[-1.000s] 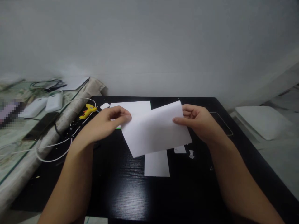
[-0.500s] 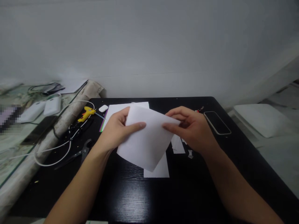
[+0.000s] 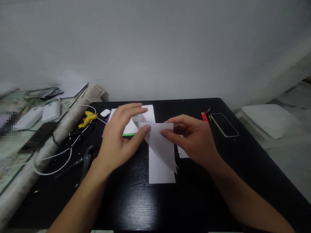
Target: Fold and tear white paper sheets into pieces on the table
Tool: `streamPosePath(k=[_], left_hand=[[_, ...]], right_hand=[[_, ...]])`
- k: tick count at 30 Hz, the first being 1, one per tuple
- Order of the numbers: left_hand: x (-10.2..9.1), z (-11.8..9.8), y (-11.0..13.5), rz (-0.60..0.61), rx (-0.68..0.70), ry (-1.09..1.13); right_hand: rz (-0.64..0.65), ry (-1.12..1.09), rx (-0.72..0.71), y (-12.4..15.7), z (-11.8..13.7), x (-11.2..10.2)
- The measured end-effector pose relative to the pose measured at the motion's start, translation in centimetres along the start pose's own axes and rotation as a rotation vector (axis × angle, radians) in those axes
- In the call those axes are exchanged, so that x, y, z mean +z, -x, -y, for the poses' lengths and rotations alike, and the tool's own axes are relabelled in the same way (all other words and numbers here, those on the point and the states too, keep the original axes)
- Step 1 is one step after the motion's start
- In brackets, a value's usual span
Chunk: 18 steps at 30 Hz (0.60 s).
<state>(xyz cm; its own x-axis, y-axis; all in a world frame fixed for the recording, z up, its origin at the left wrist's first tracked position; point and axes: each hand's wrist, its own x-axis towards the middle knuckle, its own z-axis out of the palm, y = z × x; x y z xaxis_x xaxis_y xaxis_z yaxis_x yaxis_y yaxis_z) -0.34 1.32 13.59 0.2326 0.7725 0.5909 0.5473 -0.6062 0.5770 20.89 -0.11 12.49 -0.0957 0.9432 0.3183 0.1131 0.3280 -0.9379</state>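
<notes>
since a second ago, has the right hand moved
Yes. Judged against the phone lying on the table, the right hand has shifted left, away from it.

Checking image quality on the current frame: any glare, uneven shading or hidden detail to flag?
Head view: dim overall, with pale glare on the near part of the black table; head view: the paper in the right hand looks greyer than the flat strip below; head view: pixelation obscures a purplish item at the left edge.
</notes>
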Motion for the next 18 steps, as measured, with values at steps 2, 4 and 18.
streamPosePath(k=[2,4,18], left_hand=[[0.19,-0.81,0.36,0.051,0.092,-0.033],[0.43,-1.15,0.66,0.09,0.112,-0.021],[0.34,-0.73,0.58,0.03,-0.1,0.176]], right_hand=[[0.034,-0.018,0.006,0.22,-0.08,0.43],[0.052,-0.036,0.012,0.4,-0.13,0.79],[0.135,-0.398,0.159,-0.08,-0.52,0.43]])
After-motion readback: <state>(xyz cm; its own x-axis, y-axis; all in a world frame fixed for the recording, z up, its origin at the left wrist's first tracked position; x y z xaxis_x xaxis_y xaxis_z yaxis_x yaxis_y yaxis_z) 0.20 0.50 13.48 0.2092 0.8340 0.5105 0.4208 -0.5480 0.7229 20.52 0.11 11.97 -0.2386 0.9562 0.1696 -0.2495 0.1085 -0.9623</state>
